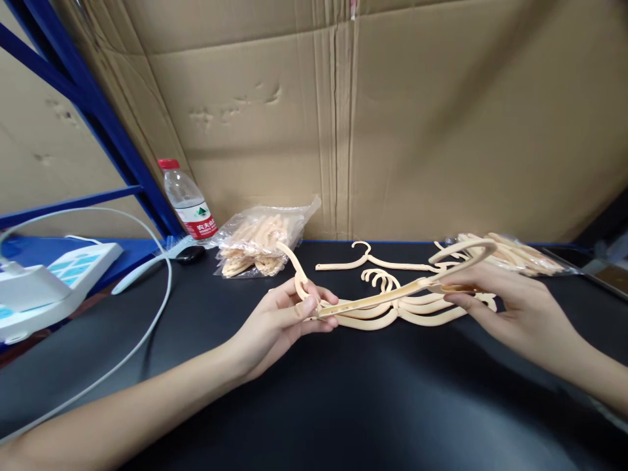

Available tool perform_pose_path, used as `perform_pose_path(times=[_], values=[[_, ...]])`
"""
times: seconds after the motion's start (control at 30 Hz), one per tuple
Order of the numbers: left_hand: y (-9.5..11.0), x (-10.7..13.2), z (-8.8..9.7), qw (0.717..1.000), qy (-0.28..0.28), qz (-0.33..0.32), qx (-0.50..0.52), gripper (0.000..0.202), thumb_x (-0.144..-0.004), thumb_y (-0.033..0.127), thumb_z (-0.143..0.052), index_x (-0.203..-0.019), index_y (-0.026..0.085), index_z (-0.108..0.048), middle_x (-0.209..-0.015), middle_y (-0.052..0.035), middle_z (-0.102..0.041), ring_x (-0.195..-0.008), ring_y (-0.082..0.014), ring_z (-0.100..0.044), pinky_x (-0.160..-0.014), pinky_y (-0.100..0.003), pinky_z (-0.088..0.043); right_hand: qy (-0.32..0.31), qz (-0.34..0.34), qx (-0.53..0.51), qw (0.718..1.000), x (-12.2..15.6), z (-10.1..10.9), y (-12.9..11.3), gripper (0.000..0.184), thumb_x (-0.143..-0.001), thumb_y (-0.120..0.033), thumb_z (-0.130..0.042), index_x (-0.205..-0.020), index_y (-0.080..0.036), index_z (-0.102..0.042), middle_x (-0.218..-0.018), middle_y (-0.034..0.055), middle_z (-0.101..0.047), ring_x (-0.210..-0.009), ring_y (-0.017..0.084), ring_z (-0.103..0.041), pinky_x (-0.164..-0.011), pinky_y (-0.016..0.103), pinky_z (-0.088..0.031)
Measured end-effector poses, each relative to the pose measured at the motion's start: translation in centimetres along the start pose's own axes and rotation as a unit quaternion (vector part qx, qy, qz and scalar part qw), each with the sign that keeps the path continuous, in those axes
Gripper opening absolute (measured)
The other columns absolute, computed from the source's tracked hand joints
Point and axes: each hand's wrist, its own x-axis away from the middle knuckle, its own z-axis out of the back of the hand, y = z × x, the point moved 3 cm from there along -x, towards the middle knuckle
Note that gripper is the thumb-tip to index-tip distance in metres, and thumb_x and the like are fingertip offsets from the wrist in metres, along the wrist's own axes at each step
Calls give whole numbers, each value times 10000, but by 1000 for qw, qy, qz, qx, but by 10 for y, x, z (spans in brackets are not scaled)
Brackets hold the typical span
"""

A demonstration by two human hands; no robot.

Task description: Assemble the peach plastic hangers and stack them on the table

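Observation:
A beige clothes hanger (370, 303) is held up between both of my hands, above the black table. My left hand (282, 314) pinches one end of its long bar between thumb and fingers. From those fingers a curved beige piece (293, 265) rises up and left; whether it belongs to the same hanger I cannot tell. My right hand (510, 294) is closed around the hanger near its curved hook (464, 256), and its grip is partly hidden. Behind the bar lie several stacked hangers (373, 323), hooks pointing away. One more hanger (343, 266) rests farther back.
Plastic bags of beige hangers stand at the back, one bag (255, 239) left and another (520, 254) right. A water bottle (189, 203) stands by the cardboard wall (255, 118). A power strip (93, 261) and white cable (164, 288) lie left, beside a blue frame (108, 137).

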Motion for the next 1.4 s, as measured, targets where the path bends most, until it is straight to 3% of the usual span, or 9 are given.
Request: perform_pose_path(times=[0.53, 0.7, 1.03, 1.23, 1.4], values=[[0, 2, -2, 1000, 14, 6, 27, 112, -779, 175, -763, -765, 115, -669, -882, -68, -666, -702, -138, -626, -722, -250, -504, 27, 10, -7, 1000, 3, -4, -5, 179, -907, -192, -586, -1030, -319, -614, -928, 17, -686, -849, 253, -659, -769, 403, -539], [-2, 2, -1, 1000, 0, -10, 16, 149, -772, 203, -777, -733, 123, -657, -814, -48, -649, -654, -129, -595, -665, -246, -466, 21, 19, -8, 1000, 4, -6, -8, 206, -904, -168, -586, -1044, -318, -602, -933, 8, -677, -874, 248, -648, -854, 412, -509], [-1, 5, 0, 999, 15, -22, -23, 225, -720, 243, -826, -725, 134, -629, -752, -25, -611, -625, -144, -593, -601, -248, -421, 62, 18, -14, 998, 6, -3, -16, 186, -894, -183, -592, -1008, -325, -626, -892, 3, -700, -743, 229, -672, -706, 387, -547], [1, 5, -3, 1000, 6, -6, -13, 197, -740, 232, -810, -729, 125, -645, -752, -24, -602, -642, -136, -595, -635, -248, -447, 53, -2, -18, 998, 6, -6, -16, 212, -911, -150, -546, -1019, -311, -632, -914, 10, -693, -802, 227, -673, -740, 382, -541], [3, 5, -5, 999, 3, 35, 5, 184, -749, 229, -802, -738, 124, -652, -801, -38, -622, -727, -192, -664, -727, -313, -511, 60, 6, -2, 998, 6, -6, -14, 220, -909, -145, -546, -1019, -315, -631, -904, 9, -686, -785, 219, -668, -727, 369, -542]])
